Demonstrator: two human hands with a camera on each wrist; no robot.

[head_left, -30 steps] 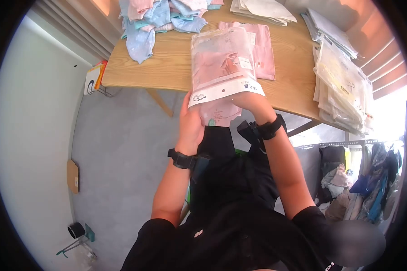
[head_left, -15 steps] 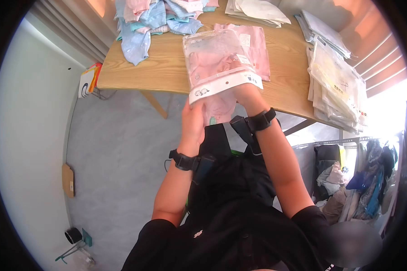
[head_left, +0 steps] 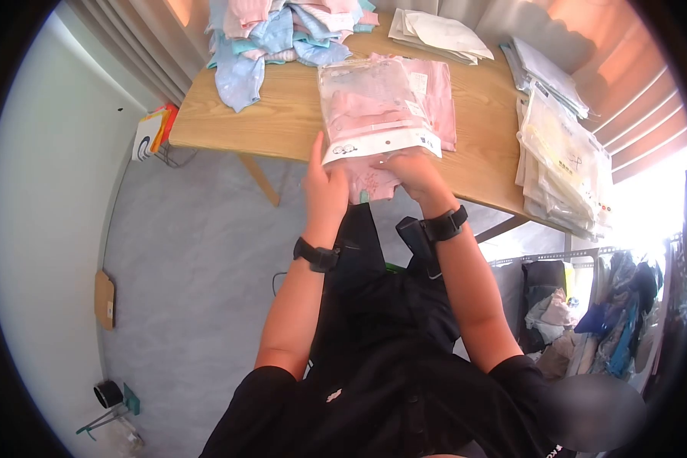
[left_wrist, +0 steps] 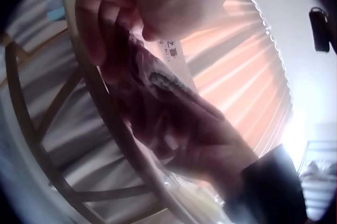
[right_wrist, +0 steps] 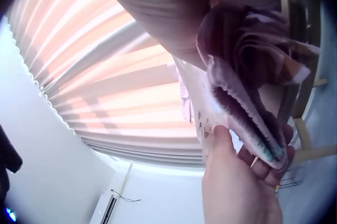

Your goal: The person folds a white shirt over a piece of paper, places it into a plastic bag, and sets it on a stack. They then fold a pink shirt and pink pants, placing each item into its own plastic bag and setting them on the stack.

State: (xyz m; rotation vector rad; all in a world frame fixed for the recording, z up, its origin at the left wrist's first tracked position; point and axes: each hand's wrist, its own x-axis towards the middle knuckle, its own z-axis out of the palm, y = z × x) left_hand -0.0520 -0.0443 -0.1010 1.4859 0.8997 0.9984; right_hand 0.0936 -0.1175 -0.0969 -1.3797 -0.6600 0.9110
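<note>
The wooden desk (head_left: pixel 282 114) carries the clear bag (head_left: pixel 370 107), which lies at its near edge. A pink garment (head_left: pixel 370 183) sticks out of the bag's white-banded mouth. The left grip (head_left: pixel 324 191) pinches that mouth, and the right grip (head_left: pixel 416 172) curls round the garment.

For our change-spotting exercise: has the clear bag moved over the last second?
Yes: the clear bag has shifted farther onto the table, away from the person.
</note>
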